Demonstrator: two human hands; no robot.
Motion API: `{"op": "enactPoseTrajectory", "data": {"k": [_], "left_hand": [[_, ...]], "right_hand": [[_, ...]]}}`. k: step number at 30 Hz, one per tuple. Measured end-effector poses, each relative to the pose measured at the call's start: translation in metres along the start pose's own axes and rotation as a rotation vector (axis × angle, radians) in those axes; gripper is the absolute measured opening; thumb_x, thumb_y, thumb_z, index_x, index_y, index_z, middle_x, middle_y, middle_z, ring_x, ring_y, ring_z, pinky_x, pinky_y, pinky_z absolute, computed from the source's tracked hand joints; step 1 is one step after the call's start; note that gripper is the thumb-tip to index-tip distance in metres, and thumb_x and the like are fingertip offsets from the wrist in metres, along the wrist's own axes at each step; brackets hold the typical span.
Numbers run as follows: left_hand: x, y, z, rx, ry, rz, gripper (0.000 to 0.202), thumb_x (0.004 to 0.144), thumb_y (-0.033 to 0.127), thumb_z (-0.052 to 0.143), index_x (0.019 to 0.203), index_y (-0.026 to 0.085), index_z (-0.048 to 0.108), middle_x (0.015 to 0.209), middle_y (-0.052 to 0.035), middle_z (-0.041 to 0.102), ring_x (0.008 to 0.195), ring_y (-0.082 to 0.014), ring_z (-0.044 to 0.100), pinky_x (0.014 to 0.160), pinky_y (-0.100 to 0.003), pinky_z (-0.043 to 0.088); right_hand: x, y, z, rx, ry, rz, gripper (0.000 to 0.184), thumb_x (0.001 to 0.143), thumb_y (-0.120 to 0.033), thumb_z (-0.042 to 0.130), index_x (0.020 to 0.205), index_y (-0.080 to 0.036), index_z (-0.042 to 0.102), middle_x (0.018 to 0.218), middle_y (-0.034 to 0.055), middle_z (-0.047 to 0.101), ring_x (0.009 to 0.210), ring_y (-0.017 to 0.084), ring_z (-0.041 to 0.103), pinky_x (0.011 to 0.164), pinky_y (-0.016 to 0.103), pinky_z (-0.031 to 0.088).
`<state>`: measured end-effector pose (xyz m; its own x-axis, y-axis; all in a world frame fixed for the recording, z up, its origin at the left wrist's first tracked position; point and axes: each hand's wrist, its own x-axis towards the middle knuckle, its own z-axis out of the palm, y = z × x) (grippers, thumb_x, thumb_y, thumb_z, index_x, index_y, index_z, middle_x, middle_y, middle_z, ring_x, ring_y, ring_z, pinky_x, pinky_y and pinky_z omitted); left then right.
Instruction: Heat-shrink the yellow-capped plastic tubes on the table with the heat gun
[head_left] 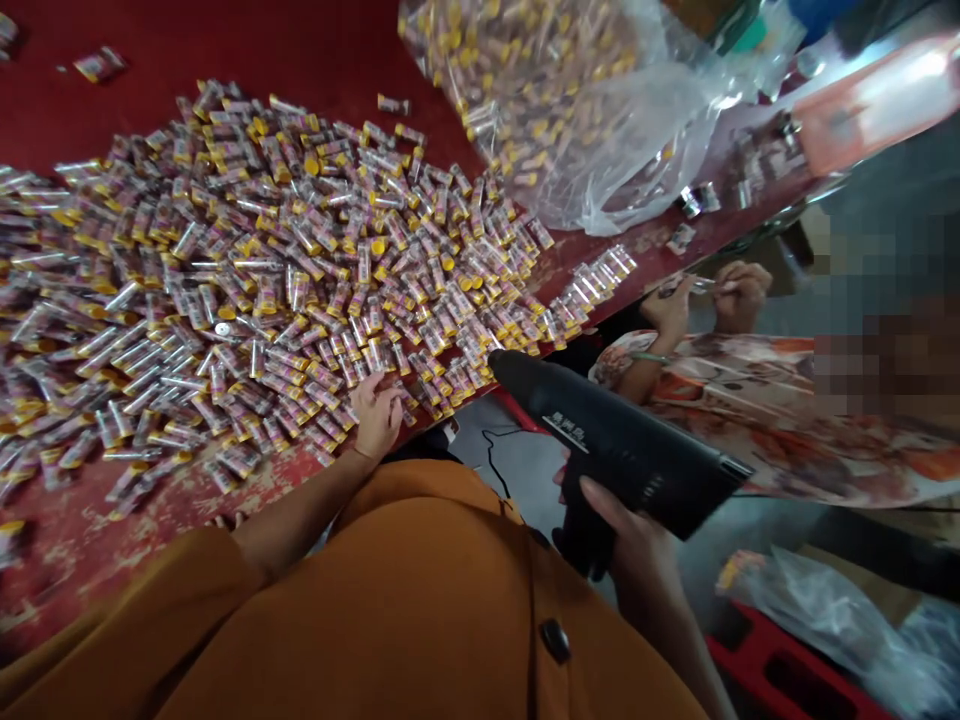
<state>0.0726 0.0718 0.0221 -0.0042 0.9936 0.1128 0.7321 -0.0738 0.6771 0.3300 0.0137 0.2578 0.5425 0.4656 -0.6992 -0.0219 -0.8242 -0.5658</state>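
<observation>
Left fingers [371,390] at tubes [365,262]; plastic bag [622,190] beyond, co-worker [750,420] right.

The right hand [637,545] grips a black blower [630,435], its nozzle pointing towards small yellow-ended tubes [300,250] heaped across the red tabletop [300,45]. The left hand [377,415] rests at the heap's near edge. Beyond sits a clear bag [622,185] of similar tubes; a co-worker's hands [742,290] are at right.
</observation>
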Motion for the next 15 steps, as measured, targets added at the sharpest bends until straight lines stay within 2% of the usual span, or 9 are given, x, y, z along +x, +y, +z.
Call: {"op": "enactPoseTrajectory", "data": {"k": [2,4,7,11,13,15], "left_hand": [[0.001,0.009,0.003,-0.003,-0.008,0.026,0.019,0.086,0.027,0.047,0.088,0.021,0.066,0.12,-0.0125,0.054,0.117,-0.027,0.049,0.103,-0.049,0.036],[0.001,0.016,0.005,-0.001,-0.019,0.046,0.018,0.085,0.026,0.048,0.09,0.021,0.065,0.119,-0.0124,0.055,0.117,-0.027,0.049,0.102,-0.049,0.037],[0.003,0.019,0.008,0.038,-0.02,0.061,0.018,0.084,0.026,0.05,0.092,0.021,0.065,0.12,-0.0137,0.057,0.117,-0.0277,0.051,0.102,-0.049,0.038],[0.02,0.017,0.017,0.121,0.045,0.06,0.021,0.082,0.025,0.052,0.098,0.021,0.064,0.128,-0.0165,0.056,0.124,-0.0306,0.049,0.105,-0.051,0.035],[0.038,0.017,0.022,0.162,0.07,0.067,0.025,0.08,0.024,0.054,0.104,0.021,0.063,0.133,-0.0172,0.054,0.129,-0.032,0.046,0.107,-0.052,0.032],[0.06,0.021,0.026,0.211,0.028,0.09,0.033,0.079,0.027,0.059,0.11,0.02,0.062,0.138,-0.0183,0.051,0.134,-0.0346,0.041,0.109,-0.056,0.029]], "right_hand": [[0.01,-0.003,0.006,-0.029,0.015,-0.09,0.046,0.054,-0.06,0.074,0.071,-0.018,0.071,0.076,0.009,0.069,0.071,0.024,0.064,0.064,0.034,0.056],[0.023,-0.004,0.013,0.02,0.004,-0.223,0.04,0.055,-0.056,0.076,0.074,-0.02,0.072,0.087,0.0101,0.072,0.087,0.028,0.067,0.082,0.039,0.055],[0.041,-0.006,0.016,0.092,-0.052,-0.33,0.035,0.06,-0.051,0.077,0.082,-0.025,0.073,0.099,0.0069,0.073,0.096,0.028,0.067,0.093,0.043,0.051],[0.058,-0.01,0.012,0.176,-0.109,-0.35,0.032,0.058,-0.047,0.08,0.075,-0.022,0.072,0.087,0.0072,0.073,0.082,0.025,0.068,0.087,0.041,0.053],[0.067,-0.015,0.013,0.3,-0.11,-0.357,0.035,0.054,-0.043,0.083,0.076,-0.02,0.07,0.08,0.0056,0.072,0.072,0.021,0.065,0.078,0.038,0.055],[0.076,-0.023,0.015,0.398,-0.1,-0.374,0.039,0.049,-0.038,0.086,0.079,-0.02,0.068,0.078,0.0028,0.071,0.066,0.018,0.062,0.072,0.034,0.056]]}}
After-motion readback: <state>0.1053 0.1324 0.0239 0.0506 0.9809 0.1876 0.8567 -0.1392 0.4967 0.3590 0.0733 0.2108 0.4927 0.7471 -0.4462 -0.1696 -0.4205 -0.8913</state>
